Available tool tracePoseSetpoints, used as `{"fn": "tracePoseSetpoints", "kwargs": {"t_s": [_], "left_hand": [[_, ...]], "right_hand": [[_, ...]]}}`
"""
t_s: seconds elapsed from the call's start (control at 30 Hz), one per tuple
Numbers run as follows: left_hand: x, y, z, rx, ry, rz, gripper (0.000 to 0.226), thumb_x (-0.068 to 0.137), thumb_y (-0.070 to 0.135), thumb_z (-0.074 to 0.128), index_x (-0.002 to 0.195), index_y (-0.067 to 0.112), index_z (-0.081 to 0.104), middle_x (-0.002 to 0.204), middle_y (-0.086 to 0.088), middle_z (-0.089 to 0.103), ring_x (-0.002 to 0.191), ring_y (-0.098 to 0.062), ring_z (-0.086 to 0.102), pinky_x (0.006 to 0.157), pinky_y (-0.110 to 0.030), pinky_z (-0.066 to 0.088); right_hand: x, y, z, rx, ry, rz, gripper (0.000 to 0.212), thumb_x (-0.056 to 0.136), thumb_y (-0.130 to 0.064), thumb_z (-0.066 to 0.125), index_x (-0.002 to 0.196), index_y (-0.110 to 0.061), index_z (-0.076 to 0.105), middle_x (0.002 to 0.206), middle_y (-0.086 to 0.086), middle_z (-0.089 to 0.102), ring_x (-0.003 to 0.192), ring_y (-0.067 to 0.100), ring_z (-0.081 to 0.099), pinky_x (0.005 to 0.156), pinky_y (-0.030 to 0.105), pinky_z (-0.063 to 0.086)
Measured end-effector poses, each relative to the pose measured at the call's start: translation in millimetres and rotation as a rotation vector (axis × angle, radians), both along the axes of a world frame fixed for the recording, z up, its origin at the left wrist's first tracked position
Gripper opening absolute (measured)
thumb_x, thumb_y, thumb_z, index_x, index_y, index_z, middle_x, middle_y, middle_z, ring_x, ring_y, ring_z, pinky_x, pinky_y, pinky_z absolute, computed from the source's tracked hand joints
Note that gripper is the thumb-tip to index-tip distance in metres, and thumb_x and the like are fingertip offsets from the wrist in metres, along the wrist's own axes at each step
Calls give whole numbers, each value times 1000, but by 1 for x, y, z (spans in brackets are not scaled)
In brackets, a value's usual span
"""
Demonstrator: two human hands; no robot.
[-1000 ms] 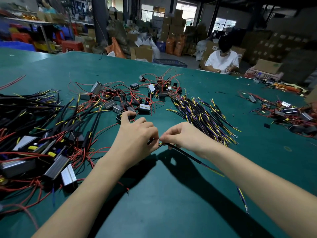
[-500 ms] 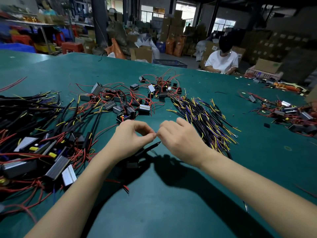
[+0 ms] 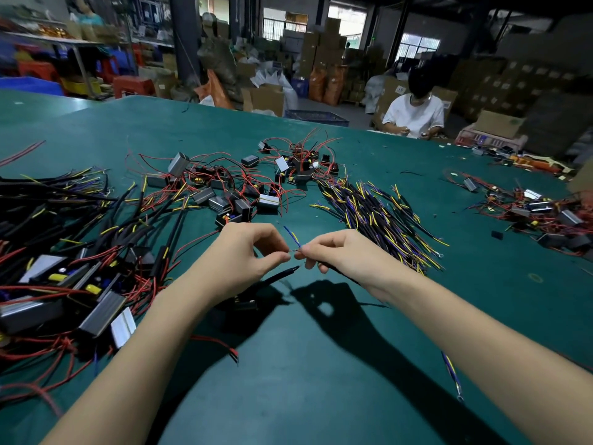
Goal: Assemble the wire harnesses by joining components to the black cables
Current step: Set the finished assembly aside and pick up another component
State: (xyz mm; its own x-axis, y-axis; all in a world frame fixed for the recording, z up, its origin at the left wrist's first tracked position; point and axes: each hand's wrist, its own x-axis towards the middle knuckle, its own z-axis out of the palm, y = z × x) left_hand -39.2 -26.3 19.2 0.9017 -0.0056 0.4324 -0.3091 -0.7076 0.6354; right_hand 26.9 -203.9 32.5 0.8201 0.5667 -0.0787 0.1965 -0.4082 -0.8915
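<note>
Both hands meet above the middle of the green table (image 3: 305, 364). My left hand (image 3: 244, 258) pinches a thin bare wire end between thumb and forefinger. A black module (image 3: 240, 305) lies under that wrist, its dark lead (image 3: 282, 273) running up toward the fingers. My right hand (image 3: 340, 252) pinches the end of a black cable (image 3: 337, 269), whose blue and yellow wire (image 3: 292, 236) sticks up between the hands. The two pinched ends touch tip to tip. The cable's far end (image 3: 451, 370) shows beyond my right forearm.
A pile of black cables (image 3: 378, 213) with yellow and purple ends lies behind my right hand. Modules with red wires (image 3: 224, 194) lie behind my left hand, finished harnesses (image 3: 64, 252) at the left. More modules (image 3: 539, 213) lie far right. Another person (image 3: 414, 114) sits across the table.
Both hands rose slightly and drew a little apart; the blue and yellow wire end now stands up between them. The black cable under my right hand swung away from the table.
</note>
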Motion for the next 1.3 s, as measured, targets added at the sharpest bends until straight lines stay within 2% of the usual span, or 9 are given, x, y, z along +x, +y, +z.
{"fn": "tracePoseSetpoints", "kwargs": {"t_s": [0.2,0.4,0.63,0.77,0.87,1.03,1.13,1.2,1.3], "left_hand": [[0,2,5,-159,-16,9,2,84,12,70,85,13,72,76,8,71,65,6,60,63,-4,39],[3,12,4,-333,-52,190,8,85,9,68,78,5,71,69,-3,70,66,-12,62,68,-23,47],[5,7,-2,-390,58,211,36,95,32,54,73,9,70,65,-2,69,54,0,56,57,-16,38],[4,9,0,-491,456,-46,45,101,42,30,99,16,66,84,-5,75,77,-12,67,66,-26,43],[5,8,-7,-469,661,-224,55,100,48,26,100,14,70,78,-10,74,74,-19,68,63,-21,50],[7,11,-10,-409,632,-298,54,98,53,30,86,28,77,61,9,56,64,-10,60,61,-15,47],[7,10,-11,-415,628,-295,50,87,61,38,80,28,75,62,11,54,64,-6,57,60,-14,44],[7,11,-14,-518,651,-303,42,86,55,45,77,24,72,66,8,55,67,-9,57,66,-20,44],[7,12,-15,-656,640,-284,29,95,32,49,82,17,70,71,3,64,70,-12,62,75,-24,47]], "right_hand": [[1,1,-1,27,0,-16,13,88,-18,66,76,-19,72,67,-8,67,56,6,49,68,16,41],[-2,1,1,121,-5,-5,11,87,-4,65,83,-14,68,73,3,68,57,4,55,65,12,46],[-6,4,11,166,-22,12,15,91,-17,62,85,-4,68,74,2,67,57,2,54,64,11,46],[-11,7,15,194,-91,13,4,90,-8,63,87,-6,64,74,2,65,62,3,55,66,11,46],[-14,9,20,184,-144,44,6,89,-4,63,85,-8,63,75,3,64,63,5,54,66,12,45],[-15,10,29,151,-215,47,9,90,-8,62,81,-8,63,73,3,64,63,5,53,67,15,44],[-16,11,34,31,-426,53,14,89,-16,65,78,-7,66,71,7,66,63,8,49,64,18,41],[-15,12,38,-17,-497,61,14,88,-17,67,75,-11,66,69,4,65,59,5,46,59,15,39],[-13,11,37,-30,-399,60,14,88,-17,66,75,-12,65,68,1,61,59,7,46,59,20,38]]}}
